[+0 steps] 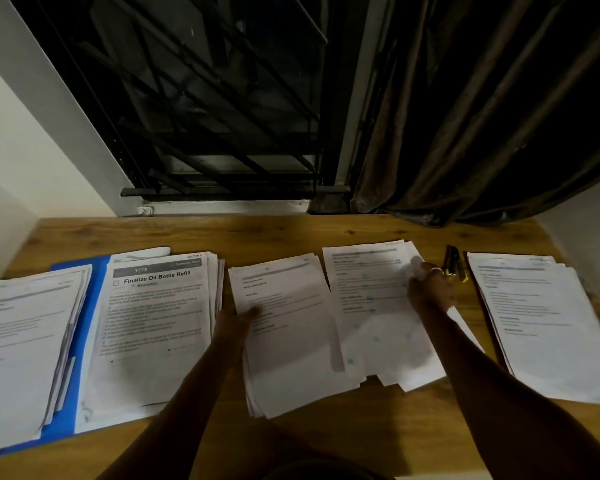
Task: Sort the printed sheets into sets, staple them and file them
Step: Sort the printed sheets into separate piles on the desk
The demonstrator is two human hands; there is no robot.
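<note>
Sorting step, I judge: the right hand [430,289] pinches a white printed sheet [371,306] just left of the black-and-yellow stapler [455,265], the left hand [236,322] pinches the farther-left paper pile [291,341]; squaring comes next.

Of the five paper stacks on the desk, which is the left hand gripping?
The centre stack: the left hand pinches its left edge, thumb on top. The right hand is at the next stack rightward.

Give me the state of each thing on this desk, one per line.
Blue folder: open, flat under two stacks.
Middle stack: left edge gripped by left hand.
Fanned stack: upper corner pinched by right hand.
Right stack: lying untouched.
Stapler: lying unheld beside right hand.
</note>
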